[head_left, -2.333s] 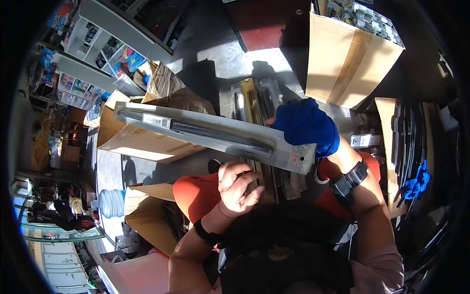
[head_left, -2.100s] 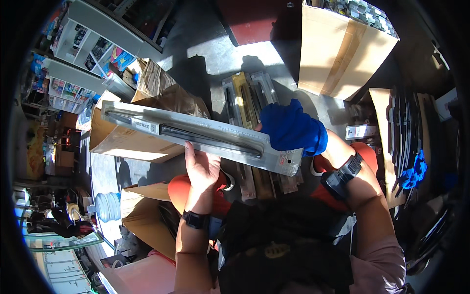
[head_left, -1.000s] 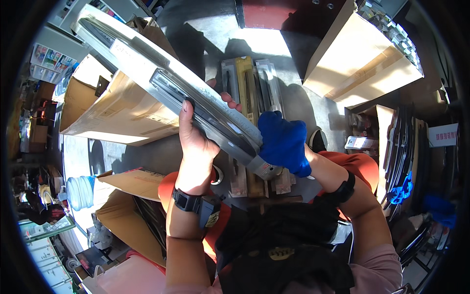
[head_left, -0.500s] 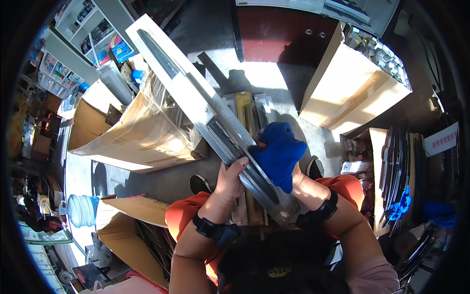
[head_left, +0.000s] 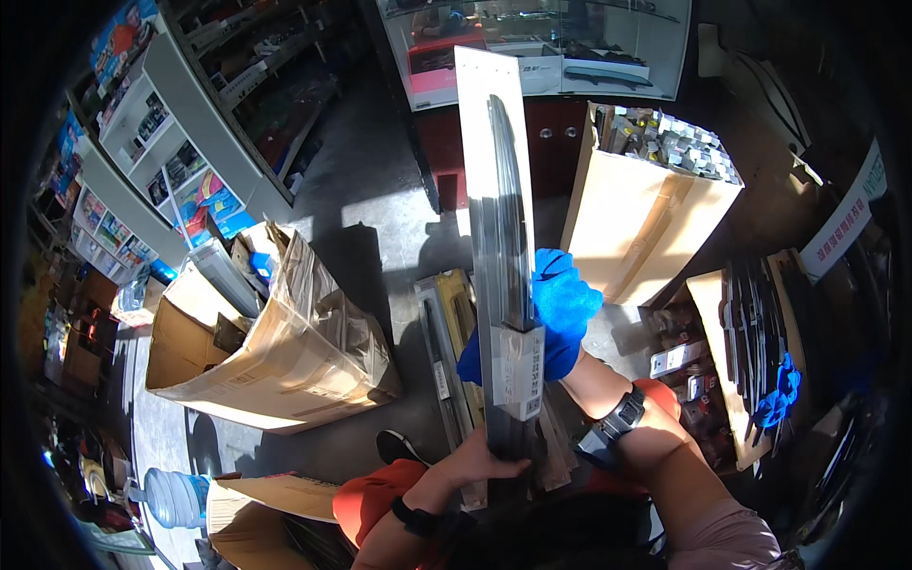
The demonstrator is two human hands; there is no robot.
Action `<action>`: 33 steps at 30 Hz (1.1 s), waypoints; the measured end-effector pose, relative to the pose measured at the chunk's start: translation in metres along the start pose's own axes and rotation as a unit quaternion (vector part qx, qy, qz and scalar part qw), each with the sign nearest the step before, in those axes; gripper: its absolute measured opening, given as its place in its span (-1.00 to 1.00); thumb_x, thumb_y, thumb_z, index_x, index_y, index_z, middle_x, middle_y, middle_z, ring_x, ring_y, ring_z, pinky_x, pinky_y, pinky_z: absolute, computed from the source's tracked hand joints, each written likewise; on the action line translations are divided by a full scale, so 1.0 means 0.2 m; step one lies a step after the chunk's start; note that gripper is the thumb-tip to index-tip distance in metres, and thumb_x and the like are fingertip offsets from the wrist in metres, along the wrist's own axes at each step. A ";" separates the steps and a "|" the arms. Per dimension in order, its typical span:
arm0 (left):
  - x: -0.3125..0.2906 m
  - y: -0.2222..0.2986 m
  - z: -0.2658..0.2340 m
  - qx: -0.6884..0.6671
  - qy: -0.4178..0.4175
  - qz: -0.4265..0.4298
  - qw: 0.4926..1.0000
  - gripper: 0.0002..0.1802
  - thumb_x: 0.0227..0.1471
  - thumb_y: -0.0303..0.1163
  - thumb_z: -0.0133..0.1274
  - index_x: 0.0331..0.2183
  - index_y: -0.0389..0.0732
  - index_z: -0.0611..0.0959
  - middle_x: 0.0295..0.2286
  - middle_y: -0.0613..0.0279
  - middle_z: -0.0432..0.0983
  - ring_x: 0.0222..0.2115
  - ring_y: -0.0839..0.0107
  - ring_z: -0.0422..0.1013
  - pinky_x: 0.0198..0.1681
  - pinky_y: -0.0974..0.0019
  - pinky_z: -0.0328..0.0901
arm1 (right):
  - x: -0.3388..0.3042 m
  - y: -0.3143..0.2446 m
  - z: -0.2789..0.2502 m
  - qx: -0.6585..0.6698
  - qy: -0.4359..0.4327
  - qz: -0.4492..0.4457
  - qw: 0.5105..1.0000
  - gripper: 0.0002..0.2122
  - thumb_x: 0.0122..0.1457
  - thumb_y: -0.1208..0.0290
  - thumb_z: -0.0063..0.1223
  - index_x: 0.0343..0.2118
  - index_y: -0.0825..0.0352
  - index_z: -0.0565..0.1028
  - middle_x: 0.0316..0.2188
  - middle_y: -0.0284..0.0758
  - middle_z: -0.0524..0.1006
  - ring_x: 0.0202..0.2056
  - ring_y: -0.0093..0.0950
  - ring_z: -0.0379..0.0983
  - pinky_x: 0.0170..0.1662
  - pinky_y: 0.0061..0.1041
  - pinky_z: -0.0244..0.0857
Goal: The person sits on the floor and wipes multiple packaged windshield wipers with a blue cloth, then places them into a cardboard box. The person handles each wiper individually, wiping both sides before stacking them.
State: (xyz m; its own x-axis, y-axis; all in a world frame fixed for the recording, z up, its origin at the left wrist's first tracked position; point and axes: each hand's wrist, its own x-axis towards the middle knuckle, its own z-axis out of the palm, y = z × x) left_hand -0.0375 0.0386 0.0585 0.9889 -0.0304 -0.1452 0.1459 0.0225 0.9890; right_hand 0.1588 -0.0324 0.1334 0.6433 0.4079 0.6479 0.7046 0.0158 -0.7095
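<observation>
I hold a long flat grey package with a dark wiper blade inside, pointing straight away from me. My right hand, in a blue glove, grips its right edge about the middle. My bare left hand holds its near end, close to my body. Below the package, several similar long packages lie in a pile on the concrete floor.
A large open cardboard box with packages stands at left. Another tall box full of small items stands at right. More wiper packages lean at far right. Shelves line the left; a water jug sits lower left.
The long package has swung clockwise from lying crosswise in front of me to pointing straight ahead. My left hand slid down to its near end; my gloved hand stays on it.
</observation>
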 end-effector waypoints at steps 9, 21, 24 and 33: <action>0.01 -0.29 0.00 0.097 -0.139 -0.172 0.970 -0.42 -0.28 -0.43 0.33 -0.11 -0.26 0.54 -0.23 0.24 0.52 -0.18 0.42 0.40 -0.07 0.29 0.31 | 0.34 0.22 -0.52 -0.285 0.026 -0.057 0.956 -0.73 0.18 0.36 0.04 -0.07 0.30 0.44 -0.19 -0.31 0.49 -0.17 -0.47 0.42 -0.04 -0.45 0.26; 0.04 -0.42 0.00 0.051 -0.098 -0.183 0.977 -0.17 -0.36 -0.37 0.38 0.02 -0.24 0.42 -0.14 0.18 0.48 -0.10 0.34 0.39 0.03 0.28 0.25 | 0.31 0.18 -0.72 -0.456 0.024 -0.189 0.869 -0.94 -0.41 0.49 0.07 -0.75 0.19 0.46 -0.75 -0.23 0.36 -0.66 -0.37 0.41 -0.68 -0.36 0.02; 0.11 -0.34 0.02 0.050 -0.035 -0.138 0.989 -0.07 -0.33 -0.40 0.35 0.11 -0.23 0.29 -0.06 0.11 0.41 -0.02 0.28 0.33 0.08 0.26 0.20 | 0.24 0.22 -0.63 -0.516 -0.011 -0.083 0.853 -0.95 -0.40 0.46 0.08 -0.76 0.20 0.45 -0.77 -0.24 0.33 -0.66 -0.38 0.39 -0.67 -0.36 -0.03; 0.08 -0.13 0.08 0.228 -0.019 -0.076 0.970 -0.20 -0.28 -0.33 0.33 0.02 -0.24 0.32 -0.16 -0.08 0.44 -0.08 0.08 0.39 -0.01 0.17 0.26 | 0.20 0.39 -0.55 -0.210 0.093 -0.079 0.970 -0.94 -0.04 0.46 0.12 -0.47 0.27 0.51 -0.59 -0.28 0.43 -0.52 -0.40 0.44 -0.49 -0.44 0.24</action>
State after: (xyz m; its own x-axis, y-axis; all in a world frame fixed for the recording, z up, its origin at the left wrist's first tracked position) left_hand -0.0254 0.0222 0.0305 0.9537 -0.0366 -0.2984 0.2547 -0.4294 0.8665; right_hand 0.2728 -0.1159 0.1352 0.5321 0.2584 0.8063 0.8341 -0.3235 -0.4468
